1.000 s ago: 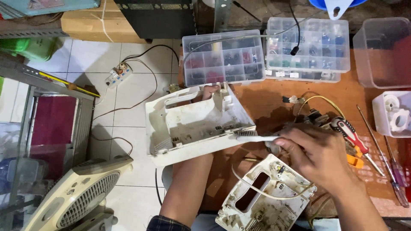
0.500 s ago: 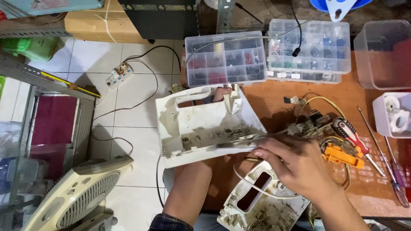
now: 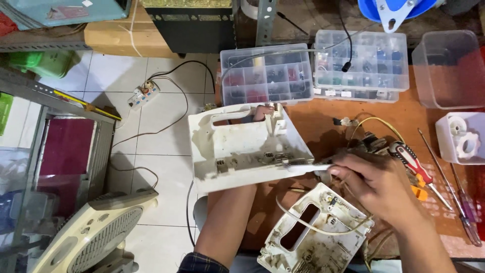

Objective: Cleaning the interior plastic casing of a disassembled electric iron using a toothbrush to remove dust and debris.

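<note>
I see the brown table (image 3: 323, 126) filling the right side, with white floor tiles to its left. On the floor at lower left lies a cream fan (image 3: 96, 237). At the back of the table stand two clear parts boxes (image 3: 265, 76), side by side, and a clear tub (image 3: 447, 68) sits at the far right edge.

The largest thing in hand is the white casing (image 3: 242, 146), tilted up over the table's left edge with its dirty inside facing me. My left hand (image 3: 262, 112) is mostly hidden behind it; only fingertips show curled over the top edge near the handle slot, so it is gripping the casing from the back. A second white plate (image 3: 316, 235) lies flat just below, in front of my right wrist.

My right hand (image 3: 379, 184) is closed narrowly around a thin white tool (image 3: 308, 167), whose tip touches the casing's lower right corner. Just beyond that hand lie a red-handled screwdriver (image 3: 411, 159) and some yellow wires (image 3: 374, 121). Two thin screwdrivers (image 3: 462, 202) lie further right.
</note>
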